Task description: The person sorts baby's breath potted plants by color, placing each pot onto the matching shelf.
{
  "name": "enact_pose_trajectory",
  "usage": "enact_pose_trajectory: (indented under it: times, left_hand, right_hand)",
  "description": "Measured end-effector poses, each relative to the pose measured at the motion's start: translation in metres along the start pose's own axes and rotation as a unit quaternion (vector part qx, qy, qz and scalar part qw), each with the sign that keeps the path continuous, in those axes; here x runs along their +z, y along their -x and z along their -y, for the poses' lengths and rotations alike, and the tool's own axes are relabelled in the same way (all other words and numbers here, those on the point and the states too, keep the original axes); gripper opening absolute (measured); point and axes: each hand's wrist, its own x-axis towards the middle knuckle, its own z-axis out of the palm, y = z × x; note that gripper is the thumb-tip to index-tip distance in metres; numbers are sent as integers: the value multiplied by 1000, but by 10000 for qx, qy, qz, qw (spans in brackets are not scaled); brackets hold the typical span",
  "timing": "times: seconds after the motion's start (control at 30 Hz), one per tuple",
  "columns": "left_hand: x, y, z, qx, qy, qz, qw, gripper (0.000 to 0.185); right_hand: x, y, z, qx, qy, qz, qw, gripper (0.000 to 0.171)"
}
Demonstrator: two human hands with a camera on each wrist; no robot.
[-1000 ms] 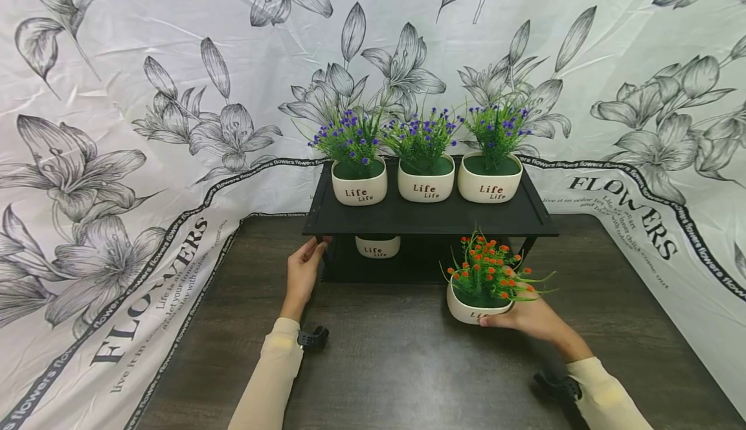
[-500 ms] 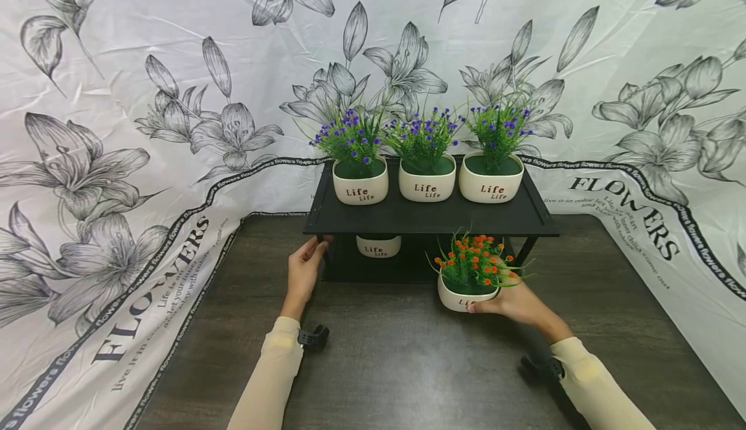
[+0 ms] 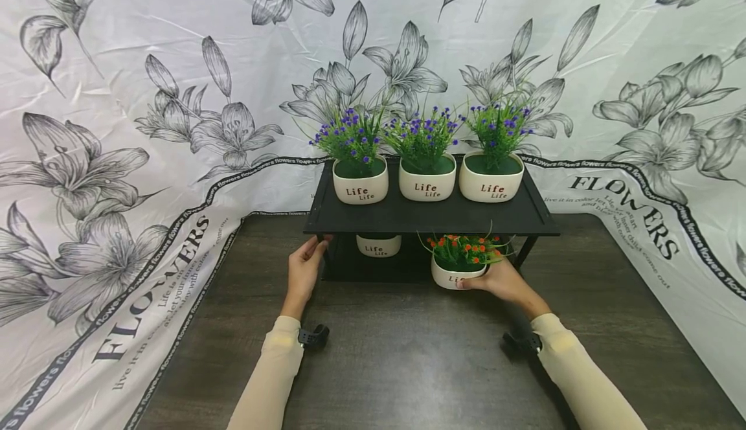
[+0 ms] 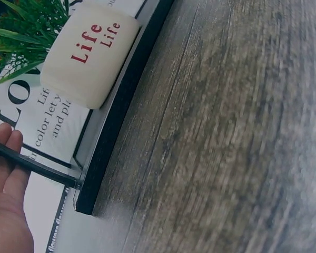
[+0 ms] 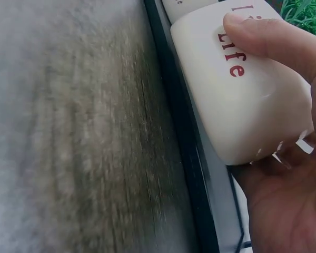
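White cloth [image 3: 116,125] printed with grey lilies and the word FLOWERS hangs behind and drapes both sides of a dark wood desk [image 3: 408,365]. At the desk's far edge stands a black two-tier shelf [image 3: 428,217]. Its top tier carries three white pots [image 3: 427,186] marked "Life", each with purple-flowered greenery. On the lower tier, left of centre, sits another white pot [image 3: 378,246]. Right hand [image 3: 495,281] grips an orange-flowered pot [image 3: 451,273] at the front edge of the lower tier, thumb [image 5: 263,37] curled over its lettered face, fingers beneath. Left hand [image 3: 304,268] rests against the shelf's left front leg [image 4: 37,167], fingers fairly straight and touching the thin black bar. Cream sleeves [image 3: 274,378] cover both forearms.
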Motion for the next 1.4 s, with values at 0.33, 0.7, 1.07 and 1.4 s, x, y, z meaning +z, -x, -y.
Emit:
enact_pose_trajectory:
  times: [0.33,0.7,1.07,1.4]
  left_hand:
    - [-1,0,-1,27,51,11,10000,33]
    - [-1,1,-2,6,27,28,10000,34]
    - [0,0,-2,48,30,50,10000,33]
    - [0,0,-1,21,75,26,10000,33]
  right_hand:
    - [1,-28,-14,584,21,-80,9983,78]
    - [-1,-48,-21,1188,-534,-95,9914,97]
    - [-8,-54,-29,1857,-800,116,9793,90]
    - [-7,-52,-26,2000,-627,276,9774,86]
